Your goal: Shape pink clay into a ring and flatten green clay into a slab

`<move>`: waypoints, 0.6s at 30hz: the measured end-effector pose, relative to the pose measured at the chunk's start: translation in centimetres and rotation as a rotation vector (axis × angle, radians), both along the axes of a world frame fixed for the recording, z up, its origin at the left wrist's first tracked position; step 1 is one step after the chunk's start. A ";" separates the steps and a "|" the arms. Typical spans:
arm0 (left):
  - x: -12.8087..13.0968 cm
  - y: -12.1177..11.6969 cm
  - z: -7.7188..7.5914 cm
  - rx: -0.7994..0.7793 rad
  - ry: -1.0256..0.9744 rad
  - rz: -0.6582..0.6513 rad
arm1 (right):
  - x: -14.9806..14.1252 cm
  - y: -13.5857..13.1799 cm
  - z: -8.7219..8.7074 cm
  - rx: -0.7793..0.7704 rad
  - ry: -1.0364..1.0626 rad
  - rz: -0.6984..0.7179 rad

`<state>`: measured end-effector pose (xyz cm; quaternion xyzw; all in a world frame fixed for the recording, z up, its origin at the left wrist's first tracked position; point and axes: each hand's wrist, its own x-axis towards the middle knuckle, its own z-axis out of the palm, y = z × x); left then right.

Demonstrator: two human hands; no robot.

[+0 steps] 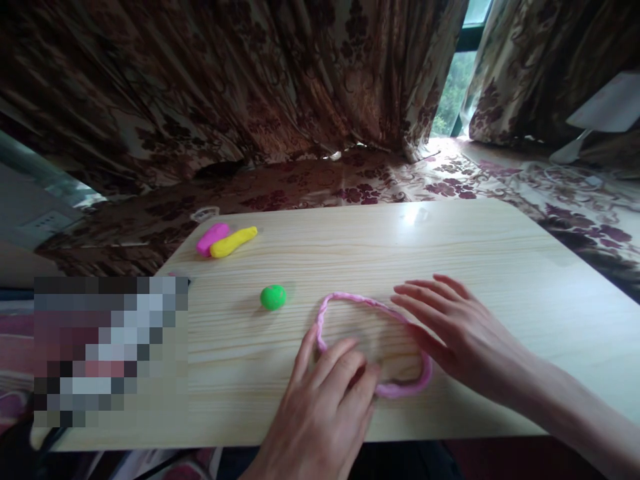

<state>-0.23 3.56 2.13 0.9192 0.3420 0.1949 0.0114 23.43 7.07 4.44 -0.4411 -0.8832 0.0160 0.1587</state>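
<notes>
A thin, twisted pink clay rope [345, 295] lies on the table in a rounded loop. My left hand [327, 390] is at its lower left side with fingers curled down onto the rope, covering part of it. Along the loop's right side, my right hand [445, 320] is open, its fingers stretched out and its thumb against or just over the rope. A green clay ball [273, 297] sits to the left of the loop. Farther back on the left, a yellow clay roll [233, 242] leans against a magenta clay lump [212, 239].
The pale wooden table [350, 233] has its near edge just below my hands. A blurred-out object [120, 353] covers its left end. Behind stand patterned curtains [300, 80] and a ledge with flowered cloth [360, 183]; a white lamp [607, 103] is at the far right.
</notes>
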 end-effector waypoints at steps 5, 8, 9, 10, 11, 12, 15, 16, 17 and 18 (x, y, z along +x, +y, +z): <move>0.5 0.8 1.0 -0.084 -0.041 -0.006 | -3.4 4.0 0.7 -0.105 -0.072 -0.043; -1.3 1.0 1.6 -0.110 -0.053 0.044 | -2.7 3.0 0.8 -0.090 -0.120 -0.116; -2.0 1.1 1.9 -0.109 -0.059 0.081 | -2.0 2.2 0.8 -0.066 -0.109 -0.162; -2.6 1.1 2.1 -0.102 -0.054 0.117 | -1.3 1.2 0.7 -0.053 -0.092 -0.201; -3.2 1.1 2.2 -0.088 -0.033 0.135 | -0.6 0.2 0.5 -0.041 -0.068 -0.213; -3.6 1.0 2.4 -0.067 0.000 0.138 | 0.0 -0.8 0.4 -0.027 -0.037 -0.207; -3.7 0.2 2.1 0.023 0.120 0.059 | 0.6 -3.8 -0.3 0.020 0.007 -0.056; -3.5 -0.2 1.7 0.055 0.148 0.031 | 0.5 -4.6 -0.7 0.066 -0.002 0.024; -3.2 -0.6 1.3 0.078 0.176 0.012 | 0.3 -5.4 -1.0 0.122 -0.035 0.088; -3.0 -1.1 0.7 0.096 0.197 0.005 | 0.0 -6.0 -1.5 0.158 -0.091 0.122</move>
